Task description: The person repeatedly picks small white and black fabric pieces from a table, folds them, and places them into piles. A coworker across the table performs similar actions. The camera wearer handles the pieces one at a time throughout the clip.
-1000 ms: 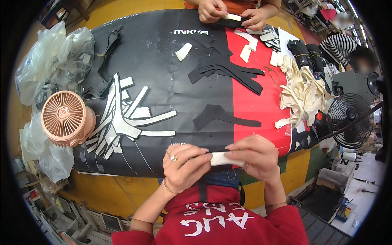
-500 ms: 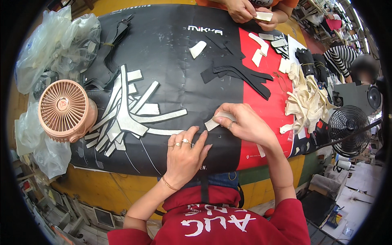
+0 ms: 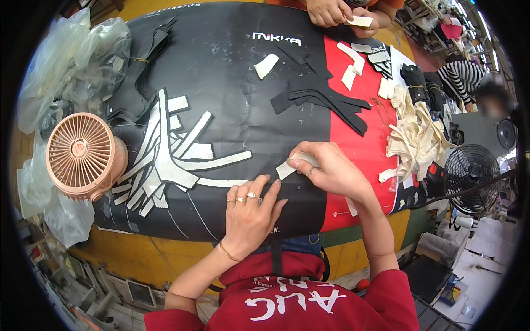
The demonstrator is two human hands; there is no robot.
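My right hand (image 3: 331, 168) pinches a small cream fabric piece (image 3: 286, 170) between thumb and fingers, its zigzag-cut end pointing left over the black table cover. To its left, my left hand (image 3: 251, 212) lies with fingers stretched and a little apart, at the tip of a long pale strip; whether it presses on that strip I cannot tell. That strip runs from a pile of white, dark-edged branching fabric pieces (image 3: 171, 168) farther left.
A pink fan (image 3: 80, 155) and clear plastic bags (image 3: 72, 66) stand left. Black strips (image 3: 323, 99) lie beyond my hands. Cream fabric pieces (image 3: 417, 132) are heaped right, beside a black fan (image 3: 472, 176). Across the table, a co-worker's hands (image 3: 342, 14) hold a pale piece.
My hands keep almost the same place and hold. The view has shifted slightly, so the pink fan and white pile sit a little farther left.
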